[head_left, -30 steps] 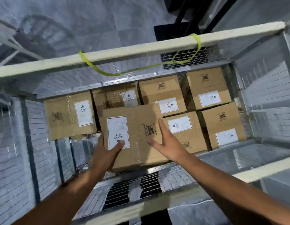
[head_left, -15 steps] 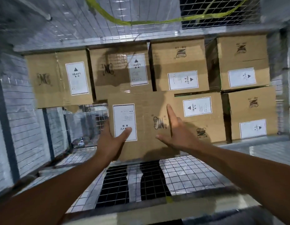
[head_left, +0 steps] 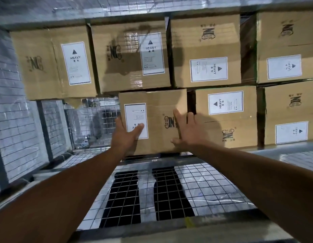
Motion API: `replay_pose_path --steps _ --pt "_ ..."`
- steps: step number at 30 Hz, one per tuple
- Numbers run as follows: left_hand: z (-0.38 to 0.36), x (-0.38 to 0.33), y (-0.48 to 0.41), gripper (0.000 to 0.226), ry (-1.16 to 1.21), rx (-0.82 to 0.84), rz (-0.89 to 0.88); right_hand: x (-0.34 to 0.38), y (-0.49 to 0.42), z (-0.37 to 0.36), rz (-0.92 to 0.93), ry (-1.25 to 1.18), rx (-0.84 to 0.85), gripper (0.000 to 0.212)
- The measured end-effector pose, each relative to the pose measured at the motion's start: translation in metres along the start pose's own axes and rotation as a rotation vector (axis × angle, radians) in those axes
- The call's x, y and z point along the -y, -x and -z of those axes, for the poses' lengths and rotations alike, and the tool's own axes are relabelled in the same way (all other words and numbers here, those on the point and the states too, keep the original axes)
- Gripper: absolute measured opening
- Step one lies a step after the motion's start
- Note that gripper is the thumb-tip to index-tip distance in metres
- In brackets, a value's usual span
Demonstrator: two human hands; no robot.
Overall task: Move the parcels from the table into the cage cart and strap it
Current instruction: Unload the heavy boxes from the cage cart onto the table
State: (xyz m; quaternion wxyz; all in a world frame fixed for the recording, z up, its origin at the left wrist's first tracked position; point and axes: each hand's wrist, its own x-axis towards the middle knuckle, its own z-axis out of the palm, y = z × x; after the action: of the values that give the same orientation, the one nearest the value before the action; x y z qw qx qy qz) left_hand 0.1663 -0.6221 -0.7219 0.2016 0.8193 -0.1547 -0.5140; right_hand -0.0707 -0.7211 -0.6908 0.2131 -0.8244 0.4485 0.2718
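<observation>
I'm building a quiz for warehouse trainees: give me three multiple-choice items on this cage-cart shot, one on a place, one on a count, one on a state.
1. Where does a parcel-wide space lie free beside the brown cardboard parcel under the hands?
A. To its left
B. To its right
C. Nowhere

2. How many brown cardboard parcels show in the wire-mesh cage cart?
A. Five
B. Seven
C. Nine

3. How does the right hand lie?
A. Fingers straight, flat on the parcel
B. Clenched, away from it
C. Hooked through a mesh wall

Key: 1 A, bare mesh shows left of it; 2 B, four in the upper row, three in the lower; 3 A, its straight fingers rest on the parcel's top.
</observation>
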Motion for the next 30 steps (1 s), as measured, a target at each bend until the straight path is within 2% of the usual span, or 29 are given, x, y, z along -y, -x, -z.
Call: replay_pose_path --steps 3,5,7,9,12,14,16,22,24,28,30 --pt "0.0 -0.002 -0.001 0.076 -0.014 0.015 0.018 0.0 0.0 -0.001 -0.037 -0.004 0.014 0.114" --pt "0.004 -0.013 0.006 0.096 -0.047 0.016 0.02 -0.001 0.007 0.009 -0.051 0.002 0.004 0.102" --pt "0.016 -0.033 0.02 0.112 -0.196 -0.007 -0.024 -0.002 0.018 0.036 -0.081 -0.039 0.016 0.086" --pt "0.035 -0.055 0.044 0.112 -0.431 -0.038 -0.103 0.0 0.03 0.072 -0.115 -0.132 0.083 0.075" --pt "0.068 -0.099 0.087 0.105 -0.647 0.013 -0.249 0.004 0.059 0.137 -0.168 -0.215 0.113 0.073" --pt "0.095 -0.134 0.12 0.103 -0.801 0.073 -0.346 0.01 0.091 0.183 -0.205 -0.263 0.049 0.074" --pt "0.125 -0.17 0.154 0.099 -0.855 0.108 -0.481 0.018 0.13 0.227 -0.267 -0.347 -0.013 0.078" --pt "0.189 -0.274 0.266 0.099 -0.717 0.153 -0.733 0.051 0.246 0.334 -0.356 -0.528 -0.291 0.076" --pt "0.195 -0.3 0.306 0.099 -0.688 0.144 -0.809 0.064 0.282 0.356 -0.396 -0.619 -0.395 0.074" --pt "0.191 -0.333 0.376 0.096 -0.794 0.139 -1.026 0.088 0.359 0.372 -0.522 -0.738 -0.585 0.074" --pt "0.184 -0.341 0.402 0.093 -0.787 0.181 -1.062 0.097 0.393 0.368 -0.562 -0.786 -0.663 0.075"
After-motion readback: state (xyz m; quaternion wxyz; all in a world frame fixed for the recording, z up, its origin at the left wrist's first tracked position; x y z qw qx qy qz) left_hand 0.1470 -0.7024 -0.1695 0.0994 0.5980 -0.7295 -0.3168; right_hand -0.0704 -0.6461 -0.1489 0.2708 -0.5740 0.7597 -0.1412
